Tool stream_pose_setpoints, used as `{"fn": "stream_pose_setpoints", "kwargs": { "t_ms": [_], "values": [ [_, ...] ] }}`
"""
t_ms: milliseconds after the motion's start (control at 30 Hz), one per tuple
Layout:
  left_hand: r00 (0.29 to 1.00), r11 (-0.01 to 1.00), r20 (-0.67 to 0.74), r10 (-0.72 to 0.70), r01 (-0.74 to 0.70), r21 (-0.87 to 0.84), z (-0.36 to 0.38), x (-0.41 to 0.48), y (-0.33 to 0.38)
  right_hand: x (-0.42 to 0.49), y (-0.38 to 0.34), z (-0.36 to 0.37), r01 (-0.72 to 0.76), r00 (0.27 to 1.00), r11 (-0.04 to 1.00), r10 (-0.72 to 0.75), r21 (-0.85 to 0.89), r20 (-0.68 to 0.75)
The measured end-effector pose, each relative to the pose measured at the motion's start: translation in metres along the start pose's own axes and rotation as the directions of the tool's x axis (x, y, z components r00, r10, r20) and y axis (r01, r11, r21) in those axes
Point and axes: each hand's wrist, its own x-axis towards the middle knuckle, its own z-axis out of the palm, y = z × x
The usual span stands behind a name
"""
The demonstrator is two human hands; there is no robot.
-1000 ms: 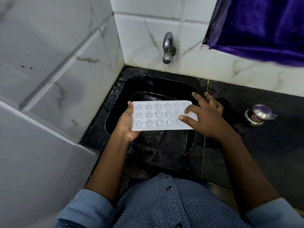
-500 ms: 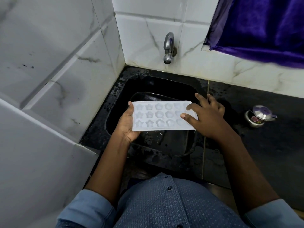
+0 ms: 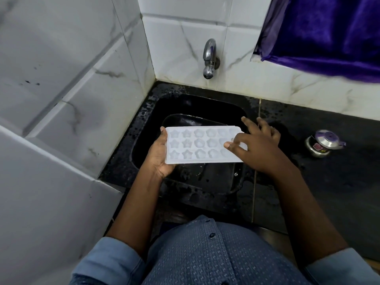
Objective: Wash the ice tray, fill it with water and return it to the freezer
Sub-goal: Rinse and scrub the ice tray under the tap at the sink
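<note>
A white ice tray [image 3: 197,145] with star and flower moulds is held level over the black sink [image 3: 230,112]. My left hand [image 3: 159,156] grips its left end, thumb on the rim and fingers underneath. My right hand [image 3: 257,145] lies across the tray's right end with the fingers spread and fairly straight, the thumb resting on the moulds. A steel tap [image 3: 209,58] juts from the tiled back wall above the sink, and no water runs from it.
White marble-look tiles wall in the left side and the back. A wet black counter [image 3: 329,192] stretches to the right, with a small steel lidded pot [image 3: 322,144] on it. A purple cloth [image 3: 329,33] hangs at the upper right.
My right hand has shifted slightly over the tray's right end, and its fingers spread a little more. The tray and my left hand stay almost where they were.
</note>
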Motion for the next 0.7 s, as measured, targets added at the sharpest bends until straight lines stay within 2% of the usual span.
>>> {"fn": "stream_pose_setpoints", "kwargs": {
  "t_ms": [167,433,700],
  "values": [
    [1.000,1.000,0.004,-0.005,0.005,0.017,0.001,0.001,-0.002,0.000,0.002,0.002,-0.034,0.999,0.999,0.034,0.016,-0.010],
    [1.000,1.000,0.000,-0.001,0.001,0.004,0.003,0.003,0.000,0.002,0.004,0.002,-0.011,1.000,1.000,0.011,0.015,-0.007],
    [0.999,0.999,0.030,0.031,-0.030,-0.023,-0.004,0.005,0.006,0.000,0.011,-0.008,0.046,0.995,0.995,-0.054,0.088,0.087]
  ]
}}
